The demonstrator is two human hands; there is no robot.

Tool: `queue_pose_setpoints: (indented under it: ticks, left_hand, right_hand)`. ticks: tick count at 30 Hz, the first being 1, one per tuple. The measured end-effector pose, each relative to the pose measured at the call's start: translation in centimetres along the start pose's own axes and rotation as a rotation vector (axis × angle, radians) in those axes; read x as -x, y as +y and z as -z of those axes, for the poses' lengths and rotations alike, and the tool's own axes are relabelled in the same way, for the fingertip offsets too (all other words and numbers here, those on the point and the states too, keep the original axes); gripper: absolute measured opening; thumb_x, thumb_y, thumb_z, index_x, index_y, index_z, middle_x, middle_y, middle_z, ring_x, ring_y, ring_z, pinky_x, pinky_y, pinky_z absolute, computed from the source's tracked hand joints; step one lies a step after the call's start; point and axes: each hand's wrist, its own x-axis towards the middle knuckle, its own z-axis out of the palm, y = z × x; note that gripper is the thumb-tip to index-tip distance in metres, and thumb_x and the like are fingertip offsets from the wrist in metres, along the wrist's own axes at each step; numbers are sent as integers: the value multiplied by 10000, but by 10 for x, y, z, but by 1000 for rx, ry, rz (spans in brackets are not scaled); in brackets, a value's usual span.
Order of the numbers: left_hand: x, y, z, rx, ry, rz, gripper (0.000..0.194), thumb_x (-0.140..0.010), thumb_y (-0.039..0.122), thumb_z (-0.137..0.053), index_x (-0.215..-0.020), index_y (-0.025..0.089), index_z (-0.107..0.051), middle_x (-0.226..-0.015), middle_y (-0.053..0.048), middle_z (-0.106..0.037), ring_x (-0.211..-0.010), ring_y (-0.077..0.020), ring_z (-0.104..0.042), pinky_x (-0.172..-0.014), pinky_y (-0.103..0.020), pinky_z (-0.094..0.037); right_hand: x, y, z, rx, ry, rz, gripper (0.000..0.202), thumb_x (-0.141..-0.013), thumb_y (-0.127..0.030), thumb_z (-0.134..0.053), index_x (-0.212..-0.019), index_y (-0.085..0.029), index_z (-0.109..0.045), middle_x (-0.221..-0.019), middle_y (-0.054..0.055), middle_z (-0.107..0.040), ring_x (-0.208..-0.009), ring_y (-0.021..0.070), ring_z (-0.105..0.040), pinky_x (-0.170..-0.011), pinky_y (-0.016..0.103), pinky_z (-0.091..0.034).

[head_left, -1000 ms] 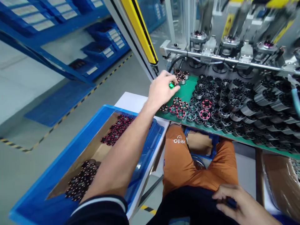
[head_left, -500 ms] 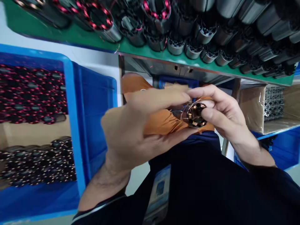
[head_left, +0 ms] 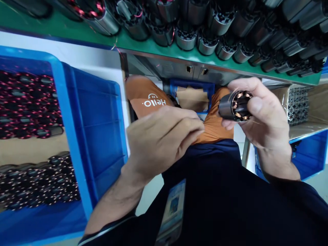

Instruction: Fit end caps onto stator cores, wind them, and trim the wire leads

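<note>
A dark metal cylinder with copper windings is held in my right hand, its wound end turned up toward me and my thumb on the rim. My left hand is over my lap, apart from the cylinder, its fingers curled together. Whatever may be between those fingertips is hidden. Along the green bench top stand rows of similar metal cylinders, a few with pink-red windings at the left.
A blue crate at the left holds many red-wound and copper-wound pieces around cardboard. Below the bench sits a blue box with cardboard. An open carton of metal cores stands at the right, above another blue crate.
My hands have come apart. The right one has moved right and up with the cylinder, while the left has let go of it and its fingers have closed together.
</note>
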Motion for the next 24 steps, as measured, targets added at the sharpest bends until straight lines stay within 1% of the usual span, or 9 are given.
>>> queue_pose_setpoints:
  ticks: [3,5,8,11,12,15,18,21,24]
  left_hand:
    - [6,-5,-13,-208,-106,-69,79,-1120,296,-776,-1058,284,-823,-1031,-17,-877,-934,-237,-836,-764,-397,-611]
    - [6,1,-15,-24,-14,-3,41,-1079,314,-853,-1114,302,-836,-1059,-5,-880,-960,-232,-835,-829,-404,-661]
    - [-3,19,-15,209,185,38,268,-994,425,-976,-1233,368,-867,-1231,2,-885,-1136,-250,-831,-1021,-467,-703]
    - [-12,31,-18,285,249,68,95,-1050,377,-931,-1123,363,-872,-1254,16,-873,-1209,-226,-815,-1124,-481,-686]
    - [-13,30,-20,330,238,85,39,-1074,346,-903,-1078,346,-864,-1237,19,-872,-1186,-210,-816,-1091,-458,-693]
    - [-8,15,-30,506,174,201,111,-1111,372,-861,-1020,307,-854,-1202,9,-872,-1121,-184,-827,-907,-369,-700]
    - [-1,3,-33,610,204,294,137,-1110,416,-862,-1015,321,-888,-1128,7,-882,-1079,-177,-852,-796,-315,-689]
    - [-1,10,-24,600,134,235,61,-1088,402,-890,-1133,377,-921,-1158,4,-895,-1093,-197,-864,-760,-320,-711]
    - [-7,22,-14,491,45,160,114,-1045,328,-931,-1134,395,-906,-1199,15,-897,-1028,-214,-872,-724,-344,-718]
  right_hand:
    - [5,3,4,50,1,50,361,-1025,-467,-910,-1349,-357,-794,-1036,-39,-893,-887,221,-871,-790,340,-752]
    - [7,6,2,123,4,65,419,-1022,-510,-913,-1380,-346,-770,-1070,-16,-894,-957,246,-882,-885,384,-760]
    - [6,9,-5,263,10,31,601,-972,-638,-938,-1431,-303,-742,-1078,38,-876,-1046,300,-880,-937,446,-766]
    - [5,9,-9,291,4,58,618,-964,-637,-958,-1433,-298,-741,-1118,51,-872,-1062,297,-874,-934,441,-768]
    - [5,9,-9,273,-1,94,585,-966,-599,-972,-1424,-312,-746,-1147,45,-878,-1059,291,-877,-926,433,-768]
    - [9,9,-2,216,-24,177,468,-1004,-462,-960,-1423,-372,-771,-1168,15,-891,-1018,276,-887,-858,410,-768]
    - [15,13,7,228,-90,222,550,-998,-373,-949,-1513,-418,-760,-1136,2,-885,-978,268,-880,-811,393,-762]
    - [19,18,13,366,-123,244,693,-959,-333,-973,-1591,-451,-714,-1220,-2,-871,-1031,269,-865,-915,411,-772]
    - [20,19,15,538,-98,220,679,-947,-403,-975,-1582,-450,-737,-1286,18,-848,-1067,299,-847,-1000,481,-780]
